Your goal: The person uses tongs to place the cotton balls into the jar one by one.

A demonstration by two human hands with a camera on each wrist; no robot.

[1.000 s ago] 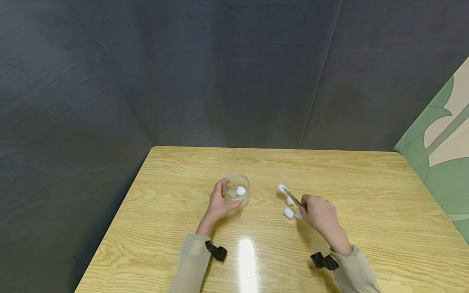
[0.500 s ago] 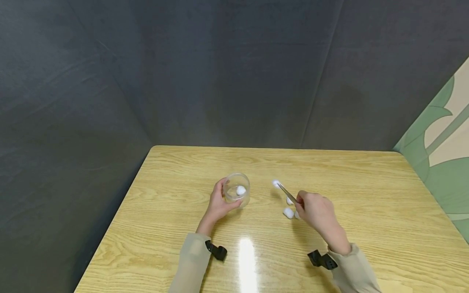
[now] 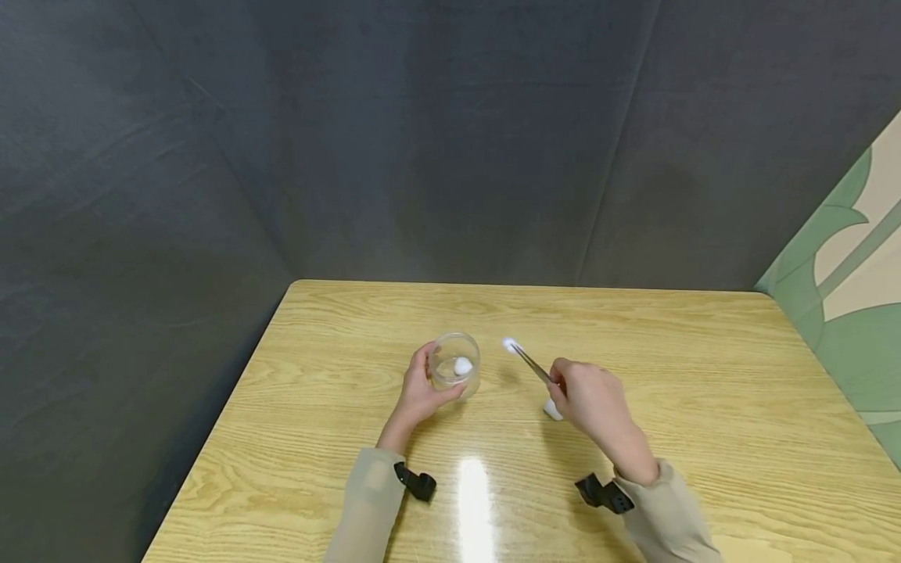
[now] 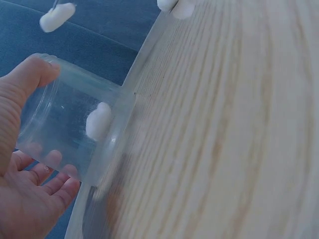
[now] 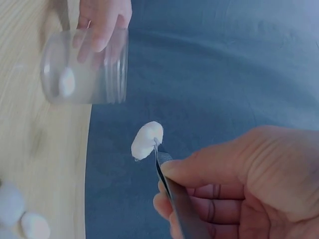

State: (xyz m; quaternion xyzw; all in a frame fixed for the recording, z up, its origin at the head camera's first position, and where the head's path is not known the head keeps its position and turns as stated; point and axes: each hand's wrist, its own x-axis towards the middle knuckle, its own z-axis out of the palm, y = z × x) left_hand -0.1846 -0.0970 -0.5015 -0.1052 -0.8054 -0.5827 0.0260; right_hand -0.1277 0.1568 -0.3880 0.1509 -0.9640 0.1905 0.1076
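My left hand point(image 3: 420, 393) grips a clear, open-topped plastic jar point(image 4: 65, 119) that stands on the table, thumb on the near side and fingers round the far side. Inside it, on the bottom, lies one white cotton ball point(image 4: 98, 122). My right hand point(image 3: 597, 403) pinches metal tweezers point(image 5: 172, 191) between thumb and fingers. Their tips hold another cotton ball point(image 5: 148, 140) in the air, to the right of the jar and apart from it. Beneath the right hand, a loose cotton ball point(image 3: 552, 410) shows on the table, partly covered by the hand.
Several loose cotton balls point(image 5: 35, 226) lie together on the wooden table point(image 3: 338, 438), seen at the lower left of the right wrist view. A dark cloth point(image 3: 450, 141) hangs behind the table. A green and beige patterned surface point(image 3: 852, 313) borders the right side.
My right hand has moved left and slightly away from me, carrying the tweezers and the cotton ball closer to the jar. The left hand and jar have stayed still.
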